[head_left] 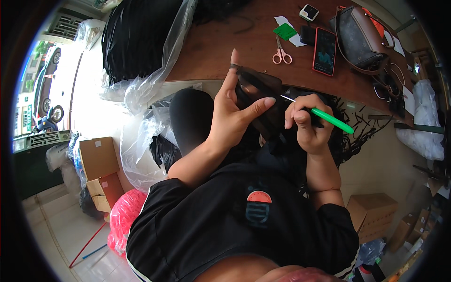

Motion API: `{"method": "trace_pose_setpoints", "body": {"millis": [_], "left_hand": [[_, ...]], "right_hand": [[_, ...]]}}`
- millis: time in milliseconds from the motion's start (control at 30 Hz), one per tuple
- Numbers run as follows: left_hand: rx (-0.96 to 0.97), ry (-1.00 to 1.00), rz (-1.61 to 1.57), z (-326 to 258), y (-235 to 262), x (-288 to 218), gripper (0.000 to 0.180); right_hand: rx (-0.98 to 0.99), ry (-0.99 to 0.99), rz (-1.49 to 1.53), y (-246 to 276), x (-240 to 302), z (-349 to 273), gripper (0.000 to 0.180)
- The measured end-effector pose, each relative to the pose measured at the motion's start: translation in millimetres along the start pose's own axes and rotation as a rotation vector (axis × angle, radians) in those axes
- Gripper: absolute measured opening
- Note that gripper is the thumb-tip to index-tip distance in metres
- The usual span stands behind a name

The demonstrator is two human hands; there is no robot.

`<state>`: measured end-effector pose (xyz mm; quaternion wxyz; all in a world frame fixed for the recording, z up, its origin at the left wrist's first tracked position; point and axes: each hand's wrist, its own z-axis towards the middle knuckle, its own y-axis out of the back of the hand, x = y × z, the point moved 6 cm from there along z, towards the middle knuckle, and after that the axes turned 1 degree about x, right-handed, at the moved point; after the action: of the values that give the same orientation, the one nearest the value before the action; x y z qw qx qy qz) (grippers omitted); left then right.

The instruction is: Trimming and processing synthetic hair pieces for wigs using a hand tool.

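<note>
My left hand (232, 109) holds a dark, partly see-through piece of fabric (259, 83). The thumb lies across its near side, and the index finger points up with a dark strip of the piece at it. In my right hand (310, 123) is a tool with a bright green handle (332, 121) and a thin metal shaft (287, 98). Its handle sticks out to the right, while the shaft points left at the fabric. Whether the tip goes into the fabric or only touches it I cannot tell. Black material hangs below both hands over my lap.
On the brown table (211, 51) lie pink-handled scissors (282, 56), a green piece (285, 32), a phone (324, 51), a small white device (308, 12) and a handbag (359, 40). Black strips (136, 37) in clear plastic rise at left. Cardboard boxes (373, 211) stand on the floor.
</note>
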<state>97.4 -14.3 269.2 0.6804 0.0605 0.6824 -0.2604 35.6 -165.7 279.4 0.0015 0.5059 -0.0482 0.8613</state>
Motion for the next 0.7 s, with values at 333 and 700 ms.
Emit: {"method": "trace_pose_setpoints", "body": {"millis": [333, 700], "left_hand": [[-0.006, -0.087, 0.143, 0.1, -0.4, -6.4, 0.102], [0.224, 0.626, -0.516, -13.0, -2.9, 46.7, 0.033]], "right_hand": [[0.085, -0.062, -0.16, -6.8, 2.5, 3.7, 0.02], [-0.21, -0.2, -0.244, 29.2, -40.0, 27.0, 0.029]]}}
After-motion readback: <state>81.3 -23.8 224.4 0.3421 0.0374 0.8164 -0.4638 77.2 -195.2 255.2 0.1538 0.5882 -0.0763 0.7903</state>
